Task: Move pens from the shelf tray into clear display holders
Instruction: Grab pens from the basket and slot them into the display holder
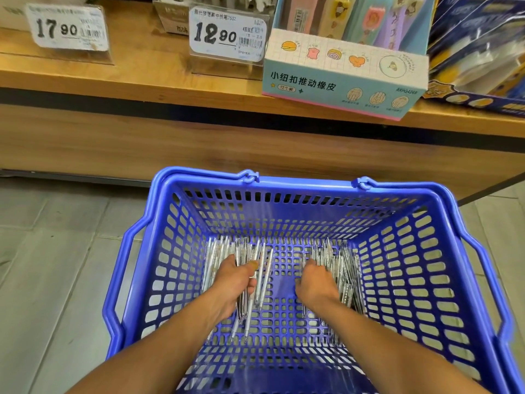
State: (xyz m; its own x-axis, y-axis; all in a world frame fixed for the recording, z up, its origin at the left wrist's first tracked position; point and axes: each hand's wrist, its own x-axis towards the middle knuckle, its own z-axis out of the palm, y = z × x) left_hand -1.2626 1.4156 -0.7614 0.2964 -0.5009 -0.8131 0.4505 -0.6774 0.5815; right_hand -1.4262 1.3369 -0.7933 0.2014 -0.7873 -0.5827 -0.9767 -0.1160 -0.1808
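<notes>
A blue plastic shopping basket (306,183) stands on the floor below me, with two heaps of clear pens on its bottom. My left hand (237,280) reaches into the left heap of pens (265,257) and grips a bundle of them, thumb curled over the top. My right hand (315,282) lies on the right heap of pens (345,268), its fingers curled down into the pile and mostly hidden. No clear display holder can be made out here.
A wooden shelf (142,78) runs across the top, carrying two price tags (227,34), a pastel eraser display box (343,75) and blue packaged goods (483,52) at right. Grey floor tiles (56,265) lie left of the basket.
</notes>
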